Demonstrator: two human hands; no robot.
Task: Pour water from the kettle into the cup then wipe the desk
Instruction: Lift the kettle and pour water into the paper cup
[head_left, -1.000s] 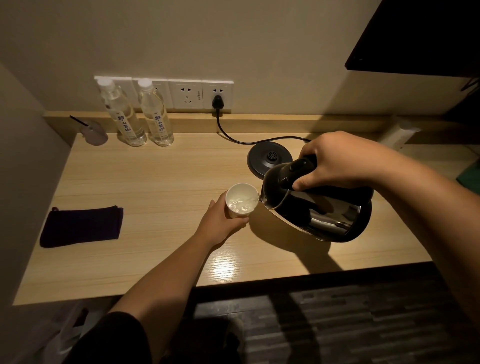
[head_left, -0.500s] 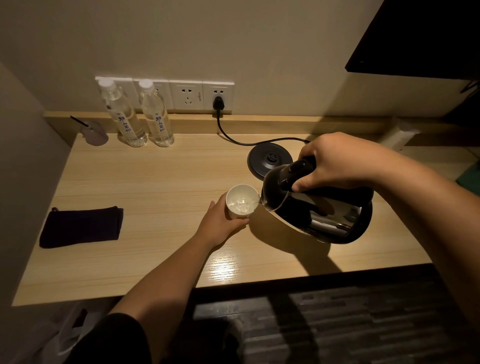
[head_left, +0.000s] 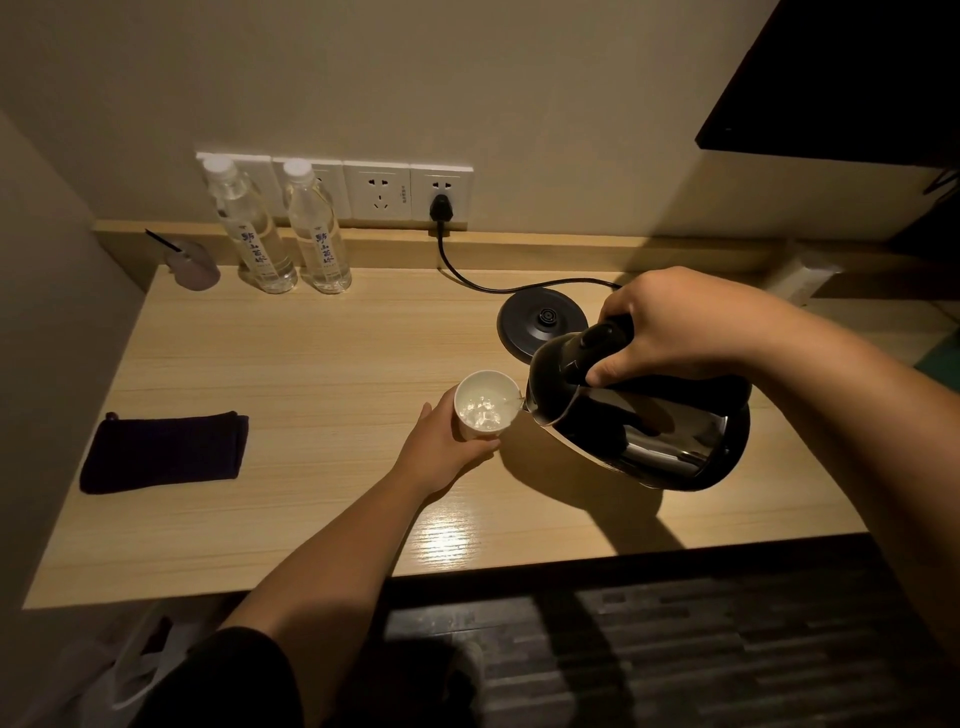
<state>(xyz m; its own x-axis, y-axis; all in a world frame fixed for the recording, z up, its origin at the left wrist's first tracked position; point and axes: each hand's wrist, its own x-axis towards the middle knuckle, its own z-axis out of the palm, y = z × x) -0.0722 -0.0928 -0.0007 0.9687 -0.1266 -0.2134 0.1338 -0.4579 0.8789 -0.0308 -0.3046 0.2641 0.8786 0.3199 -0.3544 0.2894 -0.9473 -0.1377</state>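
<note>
A small white cup (head_left: 485, 402) stands on the light wooden desk (head_left: 311, 374), with water rippling inside it. My left hand (head_left: 444, 449) wraps around the cup's near side. My right hand (head_left: 670, 327) grips the black handle of a steel and black kettle (head_left: 644, 415), which is tilted left. Its spout rests at the cup's right rim and a thin stream runs into the cup. A dark folded cloth (head_left: 166, 451) lies flat at the desk's left.
The kettle's black base (head_left: 540, 325) sits behind the cup, its cord running to a wall socket (head_left: 441, 195). Two water bottles (head_left: 288, 228) stand at the back left beside a small purple holder (head_left: 192, 267). Dark floor lies below the desk's front edge.
Almost nothing moved. The kettle stays tilted at the cup and the water surface in the cup keeps rippling.
</note>
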